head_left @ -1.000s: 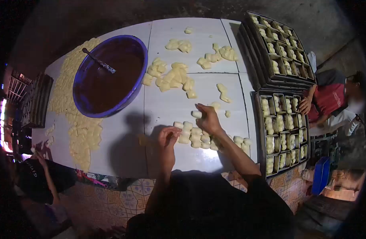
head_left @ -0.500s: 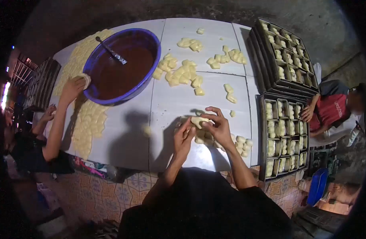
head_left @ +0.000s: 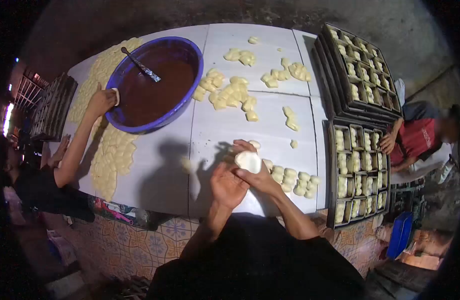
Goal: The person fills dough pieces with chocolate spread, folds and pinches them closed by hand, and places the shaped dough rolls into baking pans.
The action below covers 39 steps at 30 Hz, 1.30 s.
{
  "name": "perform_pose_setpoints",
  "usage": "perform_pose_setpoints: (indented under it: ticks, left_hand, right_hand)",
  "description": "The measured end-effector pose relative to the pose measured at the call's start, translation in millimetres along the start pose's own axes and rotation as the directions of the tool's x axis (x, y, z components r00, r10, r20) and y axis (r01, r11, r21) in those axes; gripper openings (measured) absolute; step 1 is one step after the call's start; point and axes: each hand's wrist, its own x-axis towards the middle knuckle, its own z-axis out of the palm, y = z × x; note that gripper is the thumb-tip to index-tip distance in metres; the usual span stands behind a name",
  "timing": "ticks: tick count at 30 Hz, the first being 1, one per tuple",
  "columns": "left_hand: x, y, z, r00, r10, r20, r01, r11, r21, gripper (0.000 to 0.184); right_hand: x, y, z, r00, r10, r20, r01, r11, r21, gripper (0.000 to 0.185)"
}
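A flattened round of pale dough (head_left: 248, 162) is pinched in my right hand (head_left: 260, 175), its thumb on the near edge. My left hand (head_left: 230, 184) is beside it, palm up with its fingers apart, close under the dough's left edge. Rows of rolled dough pieces (head_left: 305, 185) lie on the white table (head_left: 240, 202) to the right of my hands. Loose dough clumps (head_left: 233, 94) are farther back. The blue basin (head_left: 202, 70) of brown filling, with a spoon (head_left: 145, 68) in it, stands at the back left.
Stacked trays (head_left: 360, 70) and a nearer tray (head_left: 336, 172) of dough-filled compartments stand on the right. A person in red (head_left: 419, 135) touches the nearer tray. On the left, a co-worker's hand (head_left: 103, 102) holds dough at the basin's rim, beside a dough spread (head_left: 112, 160).
The dough between my hands now shows as a flat round in my right hand, and my left hand has turned palm up. The co-worker's hand has moved slightly right along the basin's rim.
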Motion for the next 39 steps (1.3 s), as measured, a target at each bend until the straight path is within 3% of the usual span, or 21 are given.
perform_pose_setpoints:
  ticks: [3,4,6,8,9,13,15,16,19,21,23,25,27,29,30,31,33,36,37,38,39]
  left_hand:
    - [35.3,46.5,42.6,0.99,-0.106,0.089,0.066,0.927,0.369,0.124]
    - [61.2,77.2,53.1,0.972,-0.087,0.216,-0.045,0.839,0.542,0.109]
    - [107.8,164.1,17.6,0.949,0.315,0.024,-0.096,0.216,0.972,0.07]
    - [154.1,228.7,51.0,0.803,0.596,0.01,0.261,-0.366,0.893,0.063]
    - [171.0,247.4,42.3,0.707,0.685,0.178,0.36,-0.564,0.743,0.069]
    - [179.2,270.8,30.2,0.852,0.479,-0.212,0.454,-0.472,0.756,0.092]
    - [173.8,258.7,39.4,0.799,0.474,-0.37,0.56,-0.362,0.745,0.094]
    - [165.2,233.7,63.0,0.701,0.669,-0.248,0.637,-0.432,0.638,0.095]
    - [136.7,192.2,61.9,0.787,0.572,-0.23,0.281,-0.001,0.96,0.094]
    - [109.4,147.1,18.4,0.932,0.233,-0.278,0.14,0.478,0.867,0.093]
    - [78.7,81.9,59.0,0.955,-0.071,-0.286,0.241,0.745,0.622,0.095]
    - [61.5,45.2,56.6,0.892,0.243,-0.38,0.161,0.616,0.771,0.093]
    - [42.1,38.0,41.4,0.874,0.222,-0.432,0.182,0.675,0.715,0.071]
    - [30.1,25.3,35.8,0.862,0.231,-0.45,0.264,0.554,0.79,0.058]
    - [25.2,18.0,38.1,0.854,0.25,-0.456,0.155,0.714,0.682,0.046]
    - [18.1,15.8,37.4,0.88,0.287,-0.379,0.186,0.526,0.83,0.045]
    - [11.9,15.2,37.2,0.94,0.288,-0.186,0.173,0.068,0.983,0.042]
    - [3.8,9.7,27.4,0.957,0.273,-0.1,0.075,0.1,0.992,0.033]
    - [0.5,8.6,24.3,0.958,0.268,-0.097,0.067,0.118,0.991,0.029]
    - [-0.4,11.6,7.9,0.966,0.252,0.064,-0.027,-0.151,0.988,0.021]
    - [-2.1,9.3,9.6,0.966,0.259,0.018,-0.001,-0.065,0.998,0.021]
  right_hand:
    - [5.3,24.2,-12.7,0.99,0.131,0.051,-0.139,0.965,0.223,0.108]
    - [6.5,44.7,-17.9,0.989,0.115,0.09,-0.135,0.956,0.259,0.114]
    - [14.9,29.4,-7.7,0.984,0.176,-0.028,-0.154,0.918,0.366,0.11]
    - [19.0,31.5,-6.6,0.98,0.185,-0.067,-0.145,0.91,0.388,0.106]
    - [18.6,34.6,-6.3,0.977,0.187,-0.098,-0.133,0.904,0.406,0.104]
    - [15.1,75.1,-13.2,0.966,0.224,-0.128,-0.133,0.857,0.497,0.102]
    - [10.6,86.0,-14.5,0.946,0.273,-0.177,-0.151,0.85,0.505,0.092]
    - [9.7,82.7,-15.5,0.936,0.29,-0.198,-0.161,0.856,0.491,0.087]
    - [17.0,56.3,-8.1,0.928,0.323,-0.186,-0.151,0.783,0.604,0.085]
    - [22.7,42.1,-1.9,0.919,0.373,-0.128,-0.179,0.683,0.708,0.083]
    - [18.9,63.0,-1.9,0.897,0.443,0.018,-0.221,0.41,0.885,0.051]
    - [14.3,58.5,-5.1,0.82,0.57,-0.054,-0.383,0.617,0.688,0.027]
    - [6.7,37.5,0.0,0.734,0.625,-0.266,-0.399,0.713,0.577,0.022]
    - [1.2,24.3,4.5,0.815,0.325,-0.48,-0.3,0.945,0.13,0.022]
    - [-4.7,22.5,7.1,0.89,-0.01,-0.455,-0.129,0.953,-0.274,0.025]
    - [-12.2,19.8,9.7,0.901,-0.312,-0.3,0.061,0.778,-0.626,0.028]
    - [-22.2,12.5,4.0,0.938,-0.246,-0.245,0.075,0.832,-0.549,0.03]
    - [-24.5,16.9,-5.9,0.918,-0.245,-0.312,0.146,0.94,-0.307,0.022]
    - [-24.9,11.0,2.2,0.874,-0.003,-0.485,0.061,0.993,0.105,0.015]
    - [-26.3,12.4,-3.2,0.894,-0.037,-0.447,0.079,0.994,0.075,0.015]
    - [-26.6,10.6,-7.5,0.912,-0.07,-0.404,0.096,0.994,0.045,0.014]
